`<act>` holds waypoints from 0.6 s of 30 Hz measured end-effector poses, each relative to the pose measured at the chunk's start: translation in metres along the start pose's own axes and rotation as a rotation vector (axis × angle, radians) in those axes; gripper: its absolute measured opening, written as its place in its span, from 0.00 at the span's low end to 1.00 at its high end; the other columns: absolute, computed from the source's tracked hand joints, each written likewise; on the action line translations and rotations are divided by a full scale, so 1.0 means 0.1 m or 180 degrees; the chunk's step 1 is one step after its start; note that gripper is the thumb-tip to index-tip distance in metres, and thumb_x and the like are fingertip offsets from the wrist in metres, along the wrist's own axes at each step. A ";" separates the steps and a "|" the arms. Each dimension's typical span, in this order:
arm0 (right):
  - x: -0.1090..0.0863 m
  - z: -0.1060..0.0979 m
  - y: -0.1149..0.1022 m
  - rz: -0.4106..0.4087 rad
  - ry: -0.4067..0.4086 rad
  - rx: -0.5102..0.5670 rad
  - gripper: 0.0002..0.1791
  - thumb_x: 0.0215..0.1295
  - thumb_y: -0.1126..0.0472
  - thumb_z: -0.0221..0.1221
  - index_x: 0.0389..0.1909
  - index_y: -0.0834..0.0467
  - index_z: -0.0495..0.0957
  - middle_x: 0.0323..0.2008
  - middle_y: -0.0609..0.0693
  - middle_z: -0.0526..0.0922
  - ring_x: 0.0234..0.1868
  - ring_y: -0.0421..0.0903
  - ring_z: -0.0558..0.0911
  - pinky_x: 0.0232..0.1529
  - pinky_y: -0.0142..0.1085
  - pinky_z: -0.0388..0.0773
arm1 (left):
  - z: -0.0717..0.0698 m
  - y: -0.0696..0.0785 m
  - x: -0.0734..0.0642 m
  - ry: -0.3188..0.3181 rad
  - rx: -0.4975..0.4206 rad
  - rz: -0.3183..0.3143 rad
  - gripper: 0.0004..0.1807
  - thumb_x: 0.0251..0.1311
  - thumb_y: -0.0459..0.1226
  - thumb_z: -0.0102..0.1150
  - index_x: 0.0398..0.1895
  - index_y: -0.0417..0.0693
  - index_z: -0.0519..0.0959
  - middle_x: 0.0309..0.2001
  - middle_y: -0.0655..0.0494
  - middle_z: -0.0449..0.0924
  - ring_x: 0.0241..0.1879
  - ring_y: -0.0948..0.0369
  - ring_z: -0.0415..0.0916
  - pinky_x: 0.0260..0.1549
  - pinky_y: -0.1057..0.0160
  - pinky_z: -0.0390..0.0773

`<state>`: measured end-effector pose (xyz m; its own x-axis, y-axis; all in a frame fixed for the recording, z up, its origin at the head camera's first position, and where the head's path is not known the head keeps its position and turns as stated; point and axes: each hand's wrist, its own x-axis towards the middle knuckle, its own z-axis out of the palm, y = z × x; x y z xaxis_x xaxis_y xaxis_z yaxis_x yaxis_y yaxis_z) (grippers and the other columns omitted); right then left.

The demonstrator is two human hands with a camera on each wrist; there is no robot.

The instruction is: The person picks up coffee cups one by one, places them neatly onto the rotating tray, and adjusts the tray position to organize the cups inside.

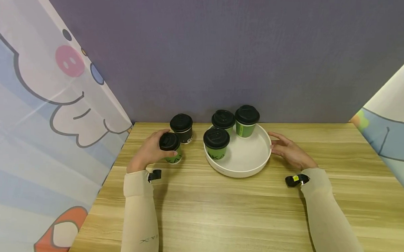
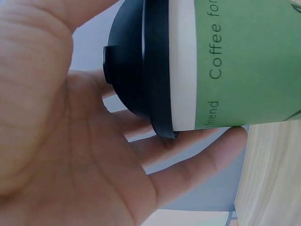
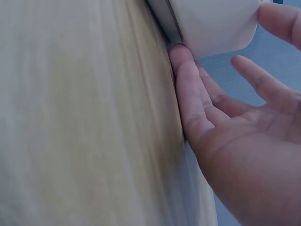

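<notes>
My left hand (image 1: 150,149) is around a green paper coffee cup (image 1: 175,157) with a black lid, which stands upright on the table left of the tray. In the left wrist view the palm faces the lid (image 2: 155,61), and fingers reach along the green sleeve (image 2: 249,61). Just behind it is a black paper cup (image 1: 185,134), also lidded. A round white tray (image 1: 245,159) bears three green lidded cups: one at the front left (image 1: 216,150), two at the back. My right hand (image 1: 289,151) touches the tray's right wall (image 3: 211,28) with extended fingers.
The wooden table (image 1: 219,212) runs up to a grey-purple panel (image 1: 204,59) close behind the cups and tray. Cartoon-printed sheets (image 1: 31,142) bound the left and right sides. Each wrist wears a small black camera.
</notes>
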<state>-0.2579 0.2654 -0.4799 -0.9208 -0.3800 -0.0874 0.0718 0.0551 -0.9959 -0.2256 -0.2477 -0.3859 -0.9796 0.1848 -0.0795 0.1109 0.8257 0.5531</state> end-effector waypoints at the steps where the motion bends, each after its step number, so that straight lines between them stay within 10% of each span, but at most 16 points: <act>1: 0.00 0.00 0.00 0.0001 -0.0012 0.0023 0.40 0.74 0.66 0.59 0.82 0.57 0.51 0.57 0.47 0.76 0.53 0.33 0.82 0.54 0.26 0.80 | 0.00 -0.01 0.01 0.0008 -0.0004 0.0008 0.55 0.54 0.51 0.77 0.81 0.51 0.56 0.76 0.37 0.60 0.71 0.37 0.65 0.66 0.35 0.69; 18: 0.00 0.01 -0.01 0.0032 -0.0144 -0.0290 0.41 0.76 0.64 0.56 0.82 0.63 0.45 0.53 0.42 0.81 0.52 0.33 0.81 0.55 0.25 0.76 | -0.02 0.09 -0.01 0.0153 -0.0165 0.0139 0.54 0.50 0.52 0.79 0.79 0.52 0.62 0.75 0.45 0.66 0.70 0.44 0.69 0.65 0.40 0.71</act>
<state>-0.2582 0.2646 -0.4790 -0.9019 -0.4201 -0.1005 0.0440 0.1421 -0.9889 -0.2236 -0.2418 -0.3791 -0.9811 0.1930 -0.0150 0.1460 0.7885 0.5975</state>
